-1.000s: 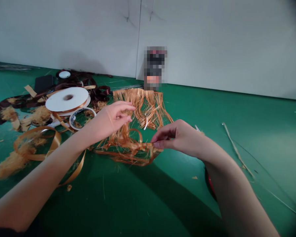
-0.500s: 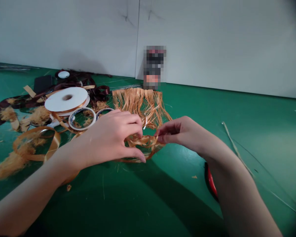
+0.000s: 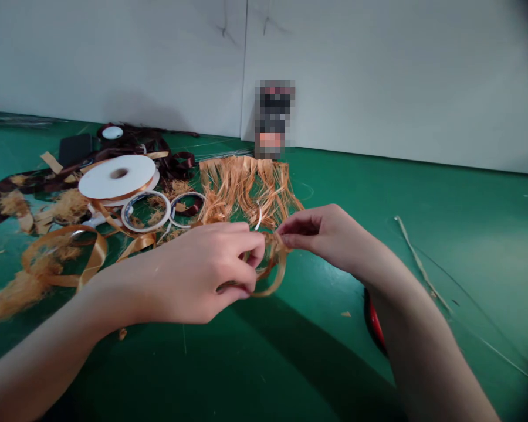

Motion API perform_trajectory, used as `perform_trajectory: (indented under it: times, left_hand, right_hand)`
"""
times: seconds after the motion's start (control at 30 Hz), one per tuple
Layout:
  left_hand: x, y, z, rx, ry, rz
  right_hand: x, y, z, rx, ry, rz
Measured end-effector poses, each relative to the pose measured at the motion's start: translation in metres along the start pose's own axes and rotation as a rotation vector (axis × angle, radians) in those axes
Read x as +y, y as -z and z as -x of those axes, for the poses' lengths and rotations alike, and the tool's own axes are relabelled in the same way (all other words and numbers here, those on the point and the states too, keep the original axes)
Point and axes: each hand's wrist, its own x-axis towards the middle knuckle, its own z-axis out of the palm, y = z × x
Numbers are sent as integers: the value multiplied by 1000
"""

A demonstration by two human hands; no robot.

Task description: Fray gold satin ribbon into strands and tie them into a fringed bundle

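Left hand (image 3: 205, 272) has curled above green surface (image 3: 193, 375), pale wall (image 3: 400, 70) beyond.

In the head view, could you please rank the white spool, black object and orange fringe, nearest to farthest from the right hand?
1. Orange fringe: beyond the right hand, leftward.
2. White spool: farther left.
3. Black object: behind the spool, leftmost.

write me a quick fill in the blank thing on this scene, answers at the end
1. The golden loop shows between the left hand and the right hand, above a surface coloured ____.
2. The spool has a round top face coloured ____.
3. The red object is partly hidden by the person's ____ forearm.

Missing words: green; white; right.
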Motion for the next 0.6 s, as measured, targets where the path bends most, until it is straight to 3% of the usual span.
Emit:
perform_trajectory:
  times: [0.13, 0.2, 0.3, 0.43, 0.6]
  left_hand:
    - [0, -1, 15, -272, 61, 158]
    - [-1, -1, 17, -345, 67, 239]
    - [-4, 2, 12, -213, 68, 242]
    - [-12, 3, -1, 130, 83, -119]
    - [-15, -4, -6, 150, -15, -446]
  right_hand:
    - [3, -1, 0, 110, 19, 149]
    - [2, -2, 0, 128, 33, 172]
    - [0, -2, 1, 119, 55, 191]
    - [-3, -2, 3, 95, 73, 134]
    - [-3, -2, 4, 50, 80, 21]
